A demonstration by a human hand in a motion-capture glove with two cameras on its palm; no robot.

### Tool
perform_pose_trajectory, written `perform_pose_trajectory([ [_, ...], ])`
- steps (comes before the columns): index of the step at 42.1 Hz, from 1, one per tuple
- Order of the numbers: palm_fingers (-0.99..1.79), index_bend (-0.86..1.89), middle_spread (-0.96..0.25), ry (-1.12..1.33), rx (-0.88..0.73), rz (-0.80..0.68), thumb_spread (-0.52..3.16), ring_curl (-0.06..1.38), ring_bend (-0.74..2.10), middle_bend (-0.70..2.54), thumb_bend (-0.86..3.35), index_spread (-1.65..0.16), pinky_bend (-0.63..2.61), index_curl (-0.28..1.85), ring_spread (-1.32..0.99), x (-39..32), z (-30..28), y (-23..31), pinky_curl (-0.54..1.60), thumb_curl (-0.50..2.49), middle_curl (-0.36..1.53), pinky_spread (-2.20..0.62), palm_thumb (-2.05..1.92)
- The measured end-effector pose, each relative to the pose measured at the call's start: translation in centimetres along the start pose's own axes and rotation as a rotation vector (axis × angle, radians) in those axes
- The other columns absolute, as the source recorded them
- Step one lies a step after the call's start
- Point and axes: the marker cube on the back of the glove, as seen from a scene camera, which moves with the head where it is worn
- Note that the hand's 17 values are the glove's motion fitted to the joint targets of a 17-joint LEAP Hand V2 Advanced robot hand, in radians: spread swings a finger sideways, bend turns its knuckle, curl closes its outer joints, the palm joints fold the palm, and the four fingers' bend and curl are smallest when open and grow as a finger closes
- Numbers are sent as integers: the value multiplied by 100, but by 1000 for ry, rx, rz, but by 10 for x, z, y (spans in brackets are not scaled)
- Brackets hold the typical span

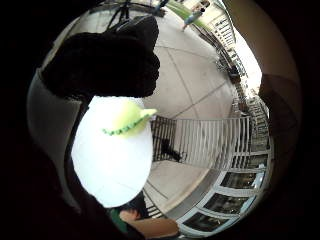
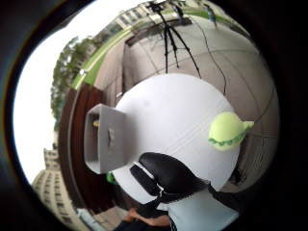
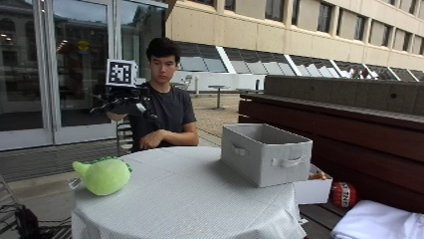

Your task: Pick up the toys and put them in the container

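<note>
A person is seated behind a round table (image 3: 192,199) covered with a white cloth, which fills the lower middle of the outside view. The gloved right hand (image 3: 122,102) is raised in the air at the upper left of the frame, level with the person's shoulder and well above the table; its fingers are spread and nothing is held in it. The bare left hand (image 3: 151,140) is rested at the far edge of the table. A green plush toy (image 3: 103,175) is seen lying on the table near its left edge, well apart from the raised hand. A grey fabric container (image 3: 266,154) with handles is placed on the right side of the table, well apart from the toy.
</note>
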Motion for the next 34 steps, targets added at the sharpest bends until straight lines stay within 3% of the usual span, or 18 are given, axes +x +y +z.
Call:
perform_pose_trajectory([
  [4,-21,5,-2,-14,40,73,91,25,48,18,-7,-28,128,9,1,23,37,-12,36,30,42,7,-8],
  [13,-24,4,-2,-38,-110,133,88,25,44,17,-8,-28,122,9,1,56,114,-16,34,28,40,8,-8],
  [29,-27,0,5,-21,-378,145,90,26,41,14,0,-27,131,5,1,76,215,5,36,29,37,6,5],
  [34,-23,-1,5,-5,-383,125,97,27,44,12,6,-27,137,4,1,79,219,12,37,31,35,3,18],
])
